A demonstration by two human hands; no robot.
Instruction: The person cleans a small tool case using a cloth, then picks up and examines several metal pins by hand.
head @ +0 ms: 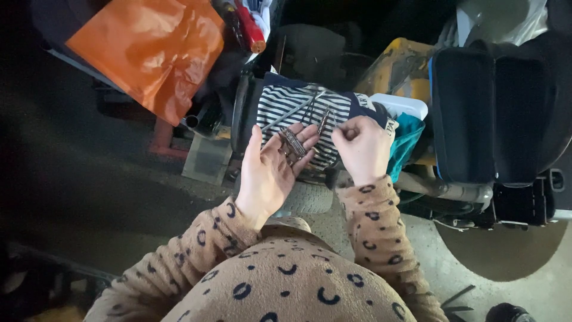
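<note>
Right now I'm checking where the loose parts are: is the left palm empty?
No: the left hand lies open, palm up, with several small dark metal pieces resting on its fingers, above the striped cloth.

Dim light throughout, darkest along nine o'clock. An orange plastic sheet (152,50) lies crumpled at eleven o'clock, with a red-capped cylinder (251,28) just beside it at twelve. A black padded seat (491,113) fills three o'clock, a yellow machine body (398,65) behind it. Pale concrete floor (518,286) shows at five o'clock, and a grey block (205,158) sits near centre-left.
</note>
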